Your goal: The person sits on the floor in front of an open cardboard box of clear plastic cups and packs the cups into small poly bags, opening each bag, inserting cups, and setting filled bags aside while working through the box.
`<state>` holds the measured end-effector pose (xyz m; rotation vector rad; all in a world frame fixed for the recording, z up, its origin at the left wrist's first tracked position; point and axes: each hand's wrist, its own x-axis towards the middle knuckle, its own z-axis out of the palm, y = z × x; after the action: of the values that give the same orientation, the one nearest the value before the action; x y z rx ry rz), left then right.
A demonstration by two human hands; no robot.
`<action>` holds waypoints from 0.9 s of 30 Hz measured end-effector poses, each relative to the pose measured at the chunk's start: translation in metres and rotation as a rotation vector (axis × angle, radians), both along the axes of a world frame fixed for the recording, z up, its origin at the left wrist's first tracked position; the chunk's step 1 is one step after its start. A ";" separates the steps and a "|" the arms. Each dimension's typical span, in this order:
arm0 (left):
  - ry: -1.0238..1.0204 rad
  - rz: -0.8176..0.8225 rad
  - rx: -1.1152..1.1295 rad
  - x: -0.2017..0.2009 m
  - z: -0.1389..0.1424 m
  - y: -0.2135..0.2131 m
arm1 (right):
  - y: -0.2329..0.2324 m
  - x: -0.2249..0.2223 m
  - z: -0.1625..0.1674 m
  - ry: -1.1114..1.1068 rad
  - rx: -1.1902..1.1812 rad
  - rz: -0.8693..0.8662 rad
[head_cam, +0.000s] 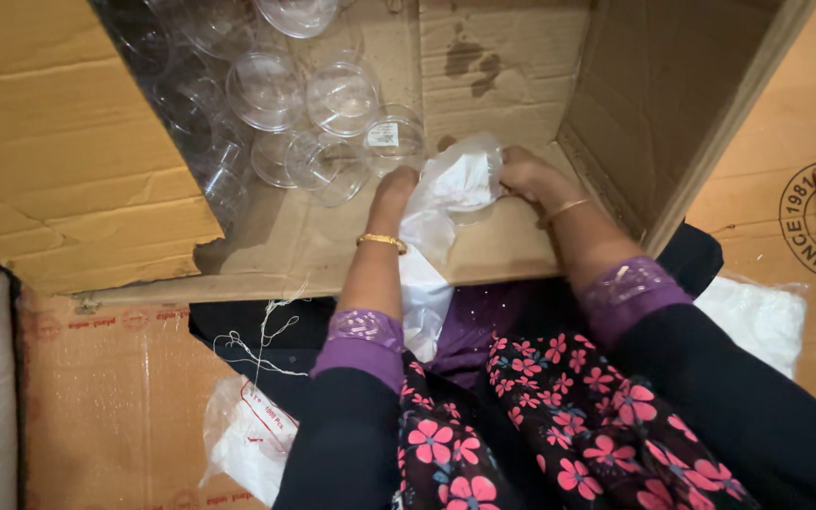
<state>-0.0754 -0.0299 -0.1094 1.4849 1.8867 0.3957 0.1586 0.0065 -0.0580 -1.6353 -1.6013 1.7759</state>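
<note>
While both hands, left hand point(394, 189) and right hand point(521, 175), grip clamped on a crumpled plastic bag point(455, 184), the clear cups point(342, 99) just left could topple if nudged

clear plastic cups point(304, 104), loose white string point(262, 335)

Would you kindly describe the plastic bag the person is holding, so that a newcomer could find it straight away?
Start at the big open cardboard box lying on its side. On its lower flap, the left hand and right hand grip a crumpled plastic bag. Unlike the rigid, round clear containers beside it, it is soft, wrinkled and whitish.
</note>
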 end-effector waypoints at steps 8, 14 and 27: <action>-0.238 0.023 0.650 0.023 0.041 -0.025 | -0.006 0.010 0.000 0.731 -0.290 -0.151; -0.576 -0.225 0.673 0.063 0.105 -0.022 | -0.087 0.036 0.076 0.890 -0.276 0.079; -1.286 -0.040 0.259 0.060 0.035 -0.010 | 0.050 0.336 0.105 -0.417 0.845 -0.247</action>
<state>-0.0156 -0.0399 -0.0746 0.9510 0.7738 1.2396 0.4948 0.0568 0.0465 -1.6817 -1.8334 0.5004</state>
